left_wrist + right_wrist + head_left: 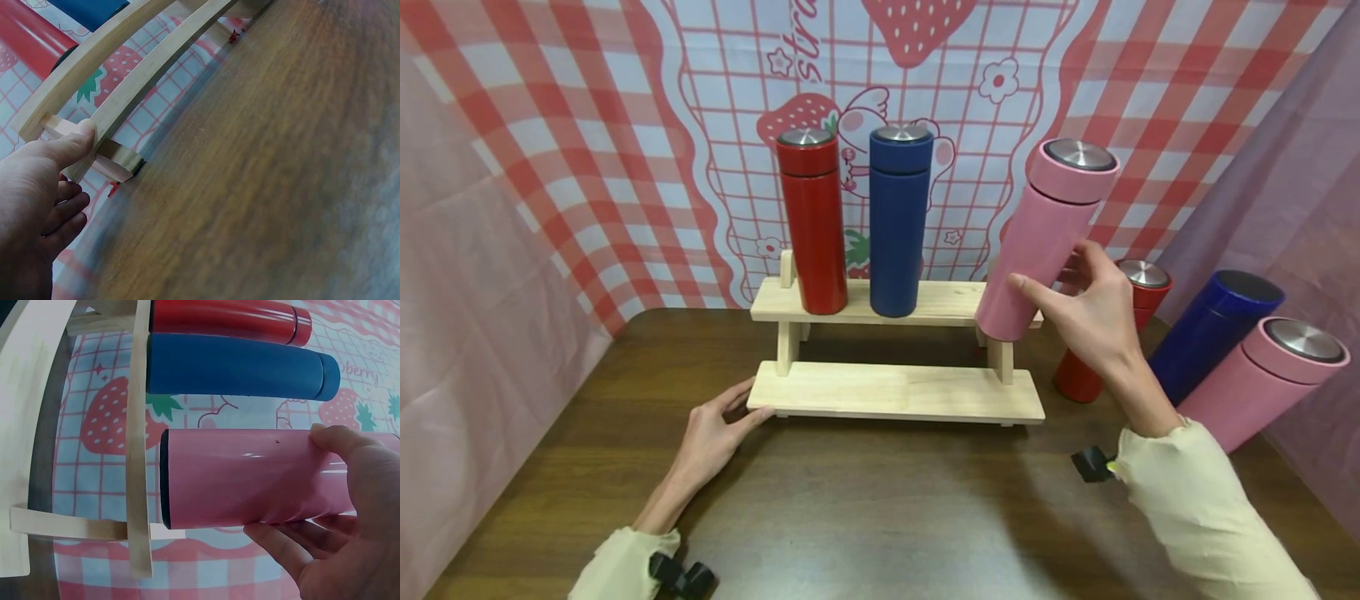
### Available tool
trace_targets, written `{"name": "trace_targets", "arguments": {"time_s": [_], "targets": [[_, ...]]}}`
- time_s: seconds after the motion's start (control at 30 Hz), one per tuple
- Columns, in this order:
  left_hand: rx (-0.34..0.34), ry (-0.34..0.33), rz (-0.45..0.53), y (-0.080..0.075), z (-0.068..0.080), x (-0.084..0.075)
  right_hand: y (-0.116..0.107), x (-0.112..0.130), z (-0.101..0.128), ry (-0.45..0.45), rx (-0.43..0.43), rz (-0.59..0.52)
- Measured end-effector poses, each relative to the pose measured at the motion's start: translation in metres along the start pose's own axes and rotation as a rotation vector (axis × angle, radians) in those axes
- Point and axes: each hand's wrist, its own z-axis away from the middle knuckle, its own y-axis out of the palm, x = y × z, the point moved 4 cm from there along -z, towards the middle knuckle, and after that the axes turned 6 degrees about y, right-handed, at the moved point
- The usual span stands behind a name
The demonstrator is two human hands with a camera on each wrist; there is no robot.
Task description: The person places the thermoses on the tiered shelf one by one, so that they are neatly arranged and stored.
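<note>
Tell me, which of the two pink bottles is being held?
The pink bottle at the rack's top shelf, gripped tilted by the right hand. The other pink bottle stands untouched at the table's right, beside a blue one.

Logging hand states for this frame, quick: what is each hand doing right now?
Left hand: open, fingers resting against the wooden rack.
Right hand: closed around the pink bottle, holding it tilted at the upper shelf.

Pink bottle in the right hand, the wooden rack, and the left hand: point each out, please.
pink bottle (1045, 242): head view, middle of its body.
wooden rack (895, 392): head view, bare lower shelf.
left hand (715, 433): head view, back of the hand.
right hand (1093, 312): head view, back of the hand.
</note>
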Motion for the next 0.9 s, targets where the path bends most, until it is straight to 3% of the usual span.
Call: {"name": "trace_targets", "arguments": {"time_s": [0.33,0.9], "targets": [[0.001,0.001,0.004,0.000,0.000,0.000,0.018,0.003,-0.019,0.021,0.028,-0.052],[0.002,0.002,0.003,0.000,0.000,-0.001,0.041,0.000,-0.034,0.059,0.085,-0.040]]}}
